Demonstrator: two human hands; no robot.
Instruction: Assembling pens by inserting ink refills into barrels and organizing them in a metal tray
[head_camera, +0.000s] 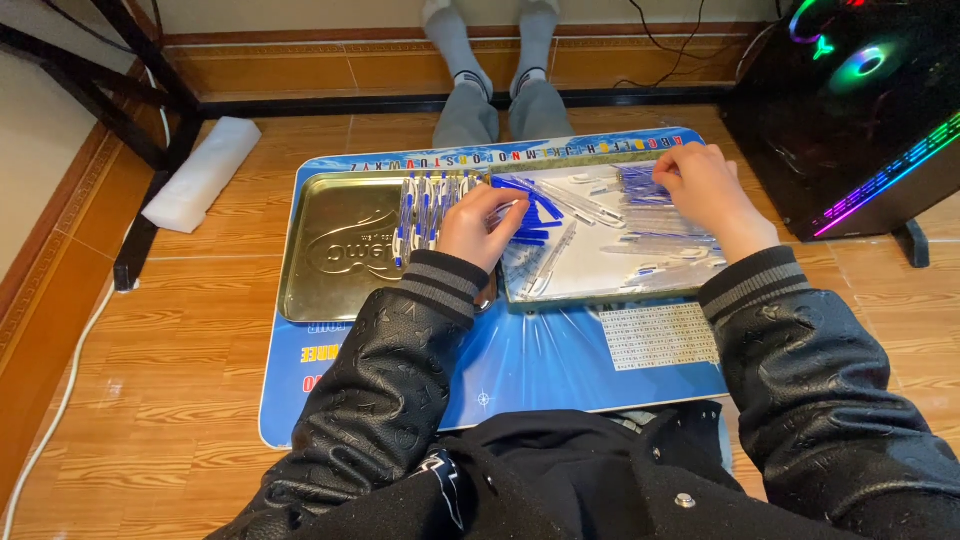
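Left hand (480, 225), black-sleeved, curls over the seam between two trays, fingers pinched on a clear plastic pen barrel (505, 210). Right hand (705, 190) lies knuckles-up on loose clear barrels and blue caps in the shallow white tray (600, 285), grip hidden. Gold metal tray (320, 280) left: row of assembled blue-and-clear pens (425, 210) at far edge, near half bare.

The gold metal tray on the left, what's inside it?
Inside the gold tray a row of blue and clear pens lies along its far right side; the rest is bare embossed metal. The left hand and sleeve hide its right edge.
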